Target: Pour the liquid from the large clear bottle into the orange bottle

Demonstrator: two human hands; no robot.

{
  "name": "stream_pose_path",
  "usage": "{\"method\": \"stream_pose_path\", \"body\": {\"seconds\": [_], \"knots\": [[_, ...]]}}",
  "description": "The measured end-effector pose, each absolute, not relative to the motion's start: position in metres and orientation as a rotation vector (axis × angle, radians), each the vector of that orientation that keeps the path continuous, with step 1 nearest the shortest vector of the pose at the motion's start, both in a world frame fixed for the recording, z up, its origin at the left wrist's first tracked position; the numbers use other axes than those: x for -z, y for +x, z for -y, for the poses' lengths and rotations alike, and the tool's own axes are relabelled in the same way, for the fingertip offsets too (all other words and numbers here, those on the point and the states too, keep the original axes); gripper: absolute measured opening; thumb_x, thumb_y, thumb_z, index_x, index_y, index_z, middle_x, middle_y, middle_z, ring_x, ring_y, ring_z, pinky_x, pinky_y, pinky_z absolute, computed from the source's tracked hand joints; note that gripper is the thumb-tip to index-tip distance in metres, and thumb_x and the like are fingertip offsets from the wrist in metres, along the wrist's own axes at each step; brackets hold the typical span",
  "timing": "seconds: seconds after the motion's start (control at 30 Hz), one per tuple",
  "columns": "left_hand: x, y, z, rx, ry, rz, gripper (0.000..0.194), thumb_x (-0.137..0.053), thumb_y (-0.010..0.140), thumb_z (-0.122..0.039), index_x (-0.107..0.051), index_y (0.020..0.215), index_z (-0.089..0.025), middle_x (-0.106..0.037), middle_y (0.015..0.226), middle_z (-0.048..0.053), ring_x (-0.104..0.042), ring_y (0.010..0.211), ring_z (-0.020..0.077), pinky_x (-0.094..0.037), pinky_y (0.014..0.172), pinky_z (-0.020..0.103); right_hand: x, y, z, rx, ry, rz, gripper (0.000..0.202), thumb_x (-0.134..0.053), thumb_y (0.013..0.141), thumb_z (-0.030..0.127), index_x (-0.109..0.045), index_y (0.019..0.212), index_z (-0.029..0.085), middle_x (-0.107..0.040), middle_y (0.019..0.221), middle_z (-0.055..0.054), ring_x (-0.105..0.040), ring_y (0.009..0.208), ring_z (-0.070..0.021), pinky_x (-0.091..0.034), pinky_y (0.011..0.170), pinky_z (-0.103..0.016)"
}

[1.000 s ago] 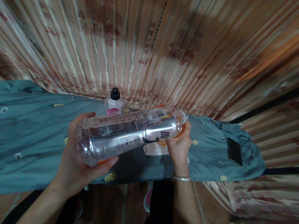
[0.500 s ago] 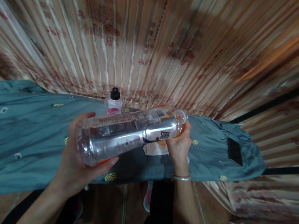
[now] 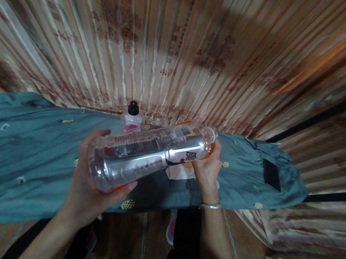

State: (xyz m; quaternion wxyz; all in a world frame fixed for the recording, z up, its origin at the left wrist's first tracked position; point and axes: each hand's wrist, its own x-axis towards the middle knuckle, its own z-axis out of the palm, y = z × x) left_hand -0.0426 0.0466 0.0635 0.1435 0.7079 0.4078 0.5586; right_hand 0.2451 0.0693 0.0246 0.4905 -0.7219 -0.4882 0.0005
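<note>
Both of my hands hold a large clear plastic bottle [image 3: 152,154] with a silver and orange label. It lies sideways in the air, its base to the left and its neck tilted up to the right. My left hand [image 3: 87,190] is wrapped around the base, thumb underneath. Around the neck end, my right hand [image 3: 208,164] grips with its fingers partly hidden behind the bottle. A bracelet [image 3: 209,205] circles the right wrist. Below the bottle, a white item [image 3: 179,173] rests on the cloth, mostly covered from view.
A teal cloth [image 3: 38,149] with yellow prints covers the narrow table. Behind the held bottle stands a small bottle [image 3: 132,121] with a black cap and pink label. A dark phone [image 3: 272,175] lies at the right. A pleated curtain [image 3: 171,52] hangs behind.
</note>
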Motion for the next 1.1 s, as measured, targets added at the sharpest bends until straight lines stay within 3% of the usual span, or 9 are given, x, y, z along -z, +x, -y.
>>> {"method": "stream_pose_path", "body": {"seconds": [0.2, 0.67, 0.9, 1.1], "knots": [[-0.0644, -0.0434, -0.0453, -1.608, 2.063, -1.169, 0.085, -0.086, 0.074, -0.042, -0.051, 0.149, -0.025, -0.066, 0.12, 0.008, -0.073, 0.093, 0.024, -0.066, 0.076, 0.04, -0.0241, 0.2452, -0.0695, -0.023, -1.78, 1.179, 0.08, -0.074, 0.071, 0.036, -0.054, 0.147, 0.017, -0.078, 0.125, -0.017, -0.078, 0.105, -0.0363, -0.062, 0.093, -0.051], [-0.0655, -0.0424, -0.0461, -1.601, 2.043, -1.183, 0.084, -0.085, 0.074, -0.044, -0.052, 0.149, -0.027, -0.066, 0.117, 0.006, -0.073, 0.091, 0.0232, -0.066, 0.076, 0.039, -0.0232, 0.2456, -0.0695, 0.026, -1.735, 1.203, 0.071, -0.073, 0.073, 0.037, -0.06, 0.14, 0.018, -0.079, 0.125, -0.015, -0.079, 0.106, -0.0337, -0.063, 0.092, -0.045], [-0.0661, -0.0416, -0.0452, -1.618, 2.049, -1.16, 0.085, -0.085, 0.075, -0.044, -0.05, 0.151, -0.027, -0.066, 0.117, 0.008, -0.074, 0.092, 0.0254, -0.067, 0.075, 0.042, -0.0242, 0.2453, -0.0699, 0.0, -1.756, 1.189, 0.076, -0.072, 0.073, 0.04, -0.057, 0.143, 0.017, -0.079, 0.126, -0.017, -0.079, 0.107, -0.0358, -0.063, 0.094, -0.05], [-0.0644, -0.0427, -0.046, -1.612, 2.057, -1.148, 0.087, -0.086, 0.074, -0.043, -0.05, 0.151, -0.026, -0.068, 0.114, 0.006, -0.074, 0.089, 0.0229, -0.066, 0.073, 0.038, -0.0242, 0.2447, -0.0703, 0.019, -1.757, 1.177, 0.078, -0.072, 0.072, 0.04, -0.057, 0.145, 0.016, -0.079, 0.126, -0.017, -0.078, 0.109, -0.0366, -0.063, 0.093, -0.049]]}}
